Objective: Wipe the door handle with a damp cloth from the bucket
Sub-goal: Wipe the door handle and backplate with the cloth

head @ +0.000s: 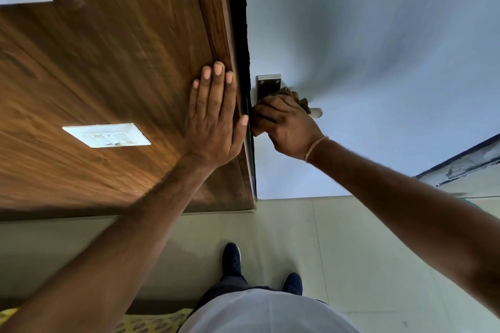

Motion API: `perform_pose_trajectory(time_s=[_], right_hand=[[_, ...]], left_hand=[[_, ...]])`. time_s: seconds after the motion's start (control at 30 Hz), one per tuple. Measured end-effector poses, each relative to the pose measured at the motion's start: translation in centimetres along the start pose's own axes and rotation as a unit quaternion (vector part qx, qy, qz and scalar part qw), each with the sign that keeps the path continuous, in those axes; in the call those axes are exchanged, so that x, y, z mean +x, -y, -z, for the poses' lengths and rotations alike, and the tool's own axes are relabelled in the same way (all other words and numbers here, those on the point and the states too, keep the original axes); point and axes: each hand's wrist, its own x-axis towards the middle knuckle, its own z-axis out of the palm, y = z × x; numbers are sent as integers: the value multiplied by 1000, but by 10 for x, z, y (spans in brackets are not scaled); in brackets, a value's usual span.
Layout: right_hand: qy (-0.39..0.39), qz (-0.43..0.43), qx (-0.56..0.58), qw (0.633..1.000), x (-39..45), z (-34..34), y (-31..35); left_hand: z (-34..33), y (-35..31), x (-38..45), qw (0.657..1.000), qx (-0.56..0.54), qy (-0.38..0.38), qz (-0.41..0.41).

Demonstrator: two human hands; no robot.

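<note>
A metal door handle with a silver backplate (pixel 268 85) sits on the pale blue-white door (pixel 365 48); the lever's tip (pixel 317 113) pokes out to the right. My right hand (pixel 284 124) is closed around a brown cloth (pixel 297 97) and presses it over the lever, hiding most of it. My left hand (pixel 216 116) lies flat with fingers spread on the brown wooden panel (pixel 108 62) beside the door edge, holding nothing. No bucket is in view.
A white switch plate (pixel 107 134) is set into the wooden panel at left. Beige floor tiles (pixel 351 238) lie below, with my two dark blue shoes (pixel 232 258) standing on them. A dark-edged frame (pixel 460 163) shows at right.
</note>
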Motion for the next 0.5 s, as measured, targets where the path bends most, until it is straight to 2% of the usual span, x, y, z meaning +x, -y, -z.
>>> perform_pose_trajectory(time_s=[0.07,0.13,0.2,0.27,0.37,0.5], right_hand=[[-13,-24,8,1000,-6,3,-6],[-49,-122,39,991,-17,4,-7],[-93,-234,91,963,-26,3,1],[-123,-298,130,938,-25,1,10],[-130,-285,121,942,-18,-2,21],[-100,-160,47,981,-15,-6,18]], left_hand=[[-1,0,-1,1000,1,1,0],[-3,-1,-1,1000,-1,-3,1],[-4,-1,-1,1000,0,-8,3],[-4,-4,0,1000,1,-15,5],[-5,-6,-1,1000,0,-11,10],[-4,-5,-1,1000,-8,-9,11]])
